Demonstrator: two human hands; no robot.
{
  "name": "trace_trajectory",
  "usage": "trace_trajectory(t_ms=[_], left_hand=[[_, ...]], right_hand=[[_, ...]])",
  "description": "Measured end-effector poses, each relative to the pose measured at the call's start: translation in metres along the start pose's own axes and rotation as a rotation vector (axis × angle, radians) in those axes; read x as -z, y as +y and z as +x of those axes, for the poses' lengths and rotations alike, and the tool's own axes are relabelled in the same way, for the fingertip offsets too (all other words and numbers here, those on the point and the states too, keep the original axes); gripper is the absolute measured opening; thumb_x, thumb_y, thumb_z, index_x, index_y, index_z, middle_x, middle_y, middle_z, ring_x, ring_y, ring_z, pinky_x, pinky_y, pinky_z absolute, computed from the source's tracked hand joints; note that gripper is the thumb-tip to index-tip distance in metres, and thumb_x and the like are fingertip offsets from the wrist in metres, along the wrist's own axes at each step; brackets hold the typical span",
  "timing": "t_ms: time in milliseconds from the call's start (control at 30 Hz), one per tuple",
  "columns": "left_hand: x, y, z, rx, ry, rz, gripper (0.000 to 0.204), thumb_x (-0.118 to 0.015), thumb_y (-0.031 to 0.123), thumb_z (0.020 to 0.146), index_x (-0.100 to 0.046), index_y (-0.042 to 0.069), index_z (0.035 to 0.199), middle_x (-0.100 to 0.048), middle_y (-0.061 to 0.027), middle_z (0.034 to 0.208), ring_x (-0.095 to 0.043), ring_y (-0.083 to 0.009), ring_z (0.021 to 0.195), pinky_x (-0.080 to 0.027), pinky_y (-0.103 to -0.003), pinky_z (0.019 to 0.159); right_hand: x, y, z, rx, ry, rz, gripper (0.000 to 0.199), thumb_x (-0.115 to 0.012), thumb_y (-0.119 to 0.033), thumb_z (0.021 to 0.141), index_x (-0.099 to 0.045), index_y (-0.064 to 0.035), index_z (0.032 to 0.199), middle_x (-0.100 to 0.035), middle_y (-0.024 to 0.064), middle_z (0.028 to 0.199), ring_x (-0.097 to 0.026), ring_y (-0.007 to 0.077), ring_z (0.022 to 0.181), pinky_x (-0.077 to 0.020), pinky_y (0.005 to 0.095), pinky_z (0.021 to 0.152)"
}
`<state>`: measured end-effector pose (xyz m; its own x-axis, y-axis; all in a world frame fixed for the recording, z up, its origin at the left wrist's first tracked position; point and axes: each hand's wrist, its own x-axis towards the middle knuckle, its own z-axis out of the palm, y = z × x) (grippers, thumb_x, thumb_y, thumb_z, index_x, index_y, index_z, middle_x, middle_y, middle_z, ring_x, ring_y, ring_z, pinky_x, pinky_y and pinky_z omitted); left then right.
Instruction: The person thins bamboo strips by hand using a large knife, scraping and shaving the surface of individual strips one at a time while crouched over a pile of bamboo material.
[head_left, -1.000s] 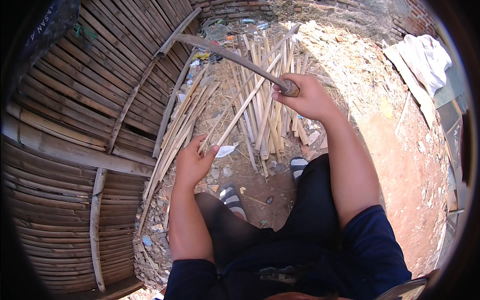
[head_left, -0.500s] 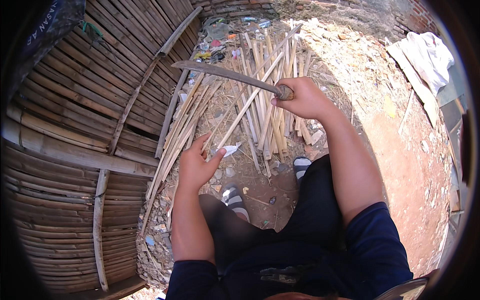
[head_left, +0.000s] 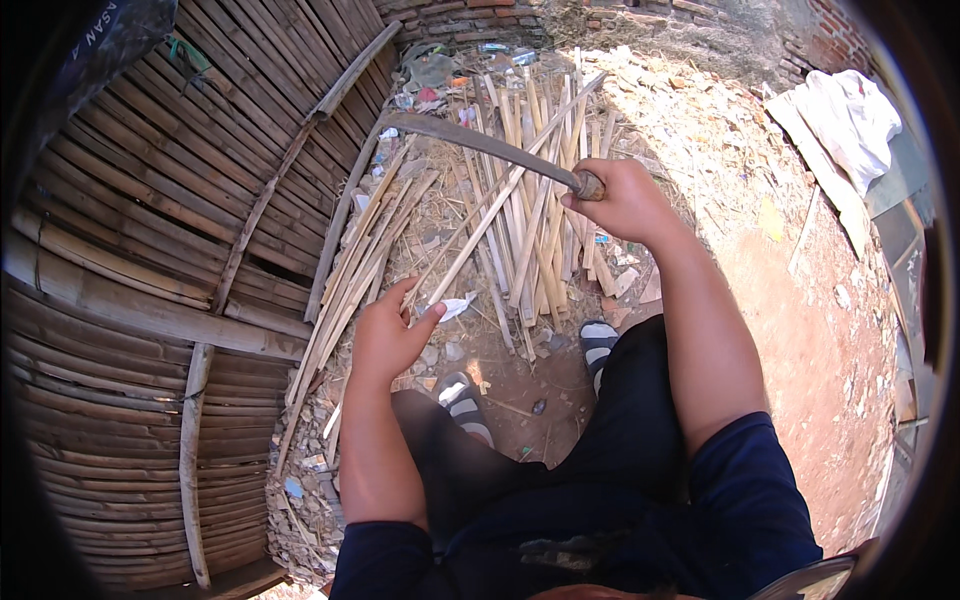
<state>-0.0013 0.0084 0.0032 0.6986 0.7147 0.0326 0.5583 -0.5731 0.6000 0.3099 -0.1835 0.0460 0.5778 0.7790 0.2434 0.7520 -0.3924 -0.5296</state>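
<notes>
The right hand [head_left: 625, 200] is clenched around the wooden handle of a long curved blade, a machete-like knife [head_left: 480, 145], whose dark metal runs from the fist toward ten o'clock and ends over the edge of the strip pile. The left hand [head_left: 390, 335] is released, fingers spread and slightly curled, holding nothing; it hovers just above the lower end of a long split bamboo strip [head_left: 500, 205] that slants from seven o'clock up toward one o'clock across the pile. Whether the fingertips touch that strip cannot be told.

The pile of split bamboo strips [head_left: 530, 230] lies on the ground at twelve o'clock from the person, mostly pointing away. A second bundle of longer strips [head_left: 350, 270] lies at ten o'clock, against the foot of a woven bamboo wall panel [head_left: 150, 230]. A scrap of white paper [head_left: 458, 305] sits just beside the left thumb. Two striped sandals [head_left: 598, 345] show at six o'clock of the pile. A white cloth [head_left: 850, 115] lies at two o'clock, well apart.
</notes>
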Motion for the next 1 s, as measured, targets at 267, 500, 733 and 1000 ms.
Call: trace_trajectory(t_ms=[267,500,733,1000], left_hand=[[-0.005,-0.008,0.006,-0.008,0.013,-0.052,0.066,-0.087,0.041,0.085,-0.07,0.001,0.135,-0.055,-0.007,0.063,-0.054,-0.0173,0.056,-0.045,-0.035,0.056],[-0.005,0.001,0.007,0.026,-0.034,-0.056,0.061,-0.087,0.035,0.088,-0.07,0.003,0.137,-0.041,0.006,0.065,-0.039,-0.0077,0.059,-0.033,-0.03,0.054],[0.0,-0.005,0.007,0.052,-0.058,-0.115,0.059,-0.087,0.034,0.089,-0.07,0.004,0.136,-0.04,0.0075,0.066,-0.037,-0.0067,0.059,-0.031,-0.029,0.055],[-0.005,0.005,0.008,0.041,-0.115,-0.179,0.055,-0.086,0.034,0.09,-0.071,0.004,0.134,-0.039,0.0084,0.065,-0.037,-0.006,0.059,-0.03,-0.028,0.055]], right_hand=[[-0.001,-0.003,-0.004,0.055,-0.131,-0.08,0.039,-0.081,-0.043,0.089,-0.075,-0.0112,0.111,-0.075,0.02,0.091,-0.073,0.0408,0.091,-0.0578,0.0507,0.082],[-0.011,-0.035,-0.013,0.198,-0.289,-0.2,0.034,-0.082,-0.038,0.086,-0.075,-0.0119,0.107,-0.074,0.0183,0.09,-0.073,0.0404,0.09,-0.0576,0.0526,0.08],[0.0,0.028,0.008,-0.062,0.197,0.024,0.036,-0.086,-0.036,0.086,-0.075,-0.0058,0.102,-0.07,0.0203,0.079,-0.067,0.0367,0.074,-0.0528,0.0464,0.07],[-0.021,-0.021,-0.006,0.245,-0.183,-0.196,0.028,-0.08,-0.031,0.087,-0.074,-0.0111,0.106,-0.074,0.0159,0.088,-0.073,0.04,0.088,-0.0581,0.0517,0.077]])
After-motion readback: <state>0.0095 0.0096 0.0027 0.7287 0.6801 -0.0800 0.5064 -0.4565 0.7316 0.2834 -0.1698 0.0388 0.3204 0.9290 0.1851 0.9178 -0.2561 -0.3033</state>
